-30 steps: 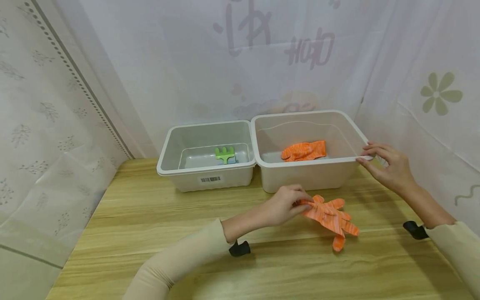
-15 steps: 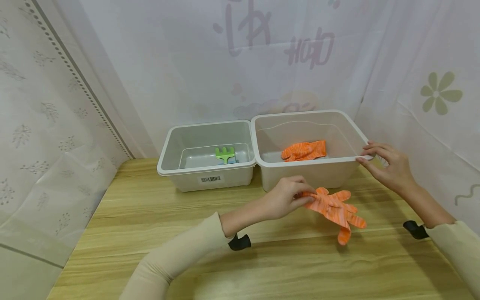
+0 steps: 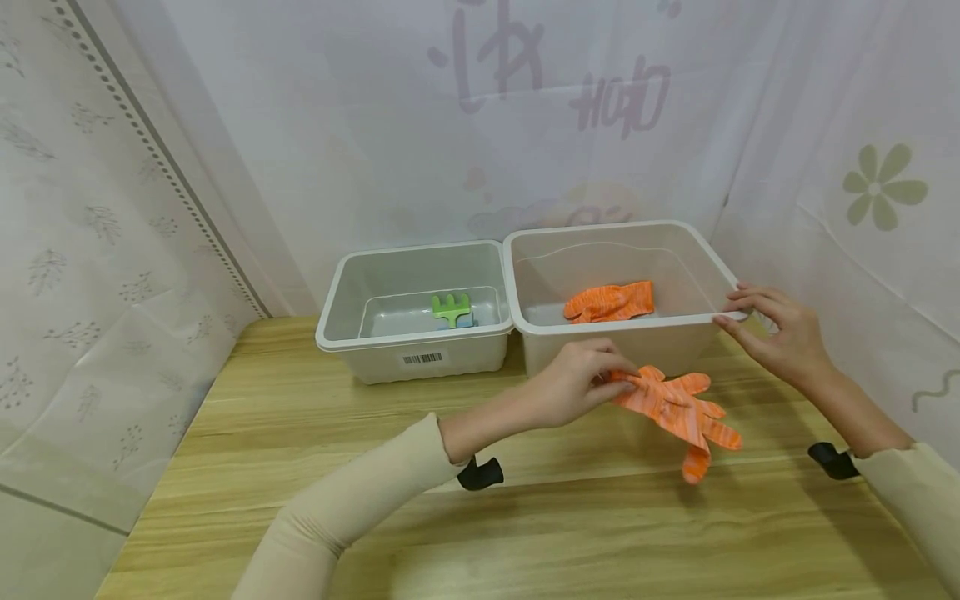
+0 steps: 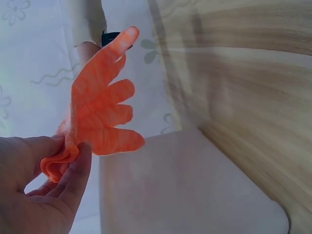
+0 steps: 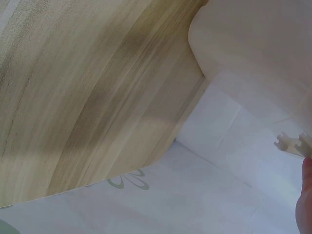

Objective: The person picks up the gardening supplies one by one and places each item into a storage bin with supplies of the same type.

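My left hand (image 3: pixel 572 385) pinches an orange knit glove (image 3: pixel 675 408) by its cuff between thumb and fingers. The glove hangs above the table in front of the right-hand bin, its fingers spread to the right and downward. In the left wrist view the bunched cuff (image 4: pixel 61 161) sits between thumb and fingertips. My right hand (image 3: pixel 787 337) grips the front right corner of that white plastic bin (image 3: pixel 622 325), thumb at the front and fingers over the rim. A second orange glove (image 3: pixel 611 302) lies inside this bin. Only a thumb (image 5: pixel 305 195) of the right hand shows in the right wrist view.
Left of it, touching, stands a smaller pale bin (image 3: pixel 367 357) with a barcode label. A green toy rake head (image 3: pixel 451 308) and something small and blue lie inside. The wood-grain table (image 3: pixel 525 525) meets a printed white curtain (image 3: pixel 360 125) at the back and sides.
My left hand has lifted the glove off the table and carried it slightly up and right, toward the right-hand bin. The right hand stays on the bin's corner.
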A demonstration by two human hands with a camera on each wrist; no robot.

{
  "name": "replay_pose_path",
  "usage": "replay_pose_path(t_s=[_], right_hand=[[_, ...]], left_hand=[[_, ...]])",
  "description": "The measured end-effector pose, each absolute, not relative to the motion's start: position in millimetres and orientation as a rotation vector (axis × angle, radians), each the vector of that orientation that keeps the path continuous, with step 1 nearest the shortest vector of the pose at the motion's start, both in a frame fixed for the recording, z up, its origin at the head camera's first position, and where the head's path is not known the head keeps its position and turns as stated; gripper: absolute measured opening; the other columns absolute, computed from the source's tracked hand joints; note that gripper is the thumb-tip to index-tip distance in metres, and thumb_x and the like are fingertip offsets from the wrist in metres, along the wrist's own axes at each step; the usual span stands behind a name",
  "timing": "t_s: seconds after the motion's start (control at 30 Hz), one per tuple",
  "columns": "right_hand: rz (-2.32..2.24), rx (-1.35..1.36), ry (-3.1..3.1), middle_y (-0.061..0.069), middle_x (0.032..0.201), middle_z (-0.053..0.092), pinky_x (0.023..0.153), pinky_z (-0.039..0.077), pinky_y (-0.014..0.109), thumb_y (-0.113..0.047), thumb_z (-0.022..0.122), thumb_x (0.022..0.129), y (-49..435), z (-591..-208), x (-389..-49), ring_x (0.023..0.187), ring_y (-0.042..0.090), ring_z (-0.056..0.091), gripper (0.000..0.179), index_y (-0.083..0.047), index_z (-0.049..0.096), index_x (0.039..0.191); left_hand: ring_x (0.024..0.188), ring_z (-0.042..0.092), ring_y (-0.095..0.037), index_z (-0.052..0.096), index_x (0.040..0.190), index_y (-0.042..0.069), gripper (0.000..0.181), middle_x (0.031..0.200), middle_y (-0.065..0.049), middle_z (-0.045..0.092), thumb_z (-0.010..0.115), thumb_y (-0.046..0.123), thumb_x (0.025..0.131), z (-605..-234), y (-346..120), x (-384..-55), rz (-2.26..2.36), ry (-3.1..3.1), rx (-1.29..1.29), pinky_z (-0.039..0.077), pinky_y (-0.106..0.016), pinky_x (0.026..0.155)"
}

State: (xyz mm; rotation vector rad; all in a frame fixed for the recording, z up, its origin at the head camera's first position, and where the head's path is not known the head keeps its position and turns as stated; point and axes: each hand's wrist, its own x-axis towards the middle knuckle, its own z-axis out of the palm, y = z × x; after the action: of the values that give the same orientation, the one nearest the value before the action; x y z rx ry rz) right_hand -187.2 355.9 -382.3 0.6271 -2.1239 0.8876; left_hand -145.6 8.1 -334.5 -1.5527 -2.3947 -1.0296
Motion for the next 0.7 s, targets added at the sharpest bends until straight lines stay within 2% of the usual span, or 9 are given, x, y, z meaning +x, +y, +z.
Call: replay_pose_path(t_s=[0.17,0.27,0.5,0.7], right_hand=[[0.883,0.624,-2.126,-0.037,0.119,0.064,0.107,0.039,0.001,-0.004,0.091,0.078,356.3,-382.4,-187.6,0.123,-0.019,0.057,0.02,0.005,0.079,0.091],[0.88,0.627,-2.12,-0.037,0.119,0.064,0.107,0.04,0.001,-0.006,0.091,0.079,356.5,-382.9,-188.5,0.124,-0.019,0.058,0.02,0.005,0.079,0.09],[0.88,0.614,-2.134,-0.038,0.119,0.064,0.107,0.039,0.0,0.0,0.091,0.076,356.6,-382.5,-187.6,0.124,-0.02,0.057,0.019,0.005,0.079,0.09],[0.869,0.612,-2.134,-0.038,0.118,0.064,0.107,0.039,0.0,0.0,0.092,0.075,357.8,-384.3,-188.0,0.124,-0.019,0.058,0.019,0.003,0.079,0.089]], left_hand=[[0.084,0.068,-0.014,0.079,0.114,0.0,0.018,0.104,-0.011,0.076,0.072,0.009,0.101,-328.4,6.7,-147.4,-1.055,-2.415,-1.534,0.055,-0.012,0.073],[0.083,0.066,-0.013,0.079,0.115,0.001,0.019,0.105,-0.011,0.077,0.072,0.01,0.101,-325.4,5.8,-148.9,-1.059,-2.425,-1.521,0.058,-0.019,0.073],[0.082,0.064,-0.014,0.079,0.117,0.002,0.019,0.106,-0.01,0.077,0.072,0.011,0.101,-319.5,5.3,-154.1,-1.06,-2.419,-1.513,0.045,-0.009,0.069],[0.085,0.063,-0.014,0.079,0.118,0.003,0.02,0.106,-0.009,0.076,0.071,0.013,0.102,-312.8,3.8,-156.8,-1.076,-2.442,-1.49,0.049,-0.011,0.072]])
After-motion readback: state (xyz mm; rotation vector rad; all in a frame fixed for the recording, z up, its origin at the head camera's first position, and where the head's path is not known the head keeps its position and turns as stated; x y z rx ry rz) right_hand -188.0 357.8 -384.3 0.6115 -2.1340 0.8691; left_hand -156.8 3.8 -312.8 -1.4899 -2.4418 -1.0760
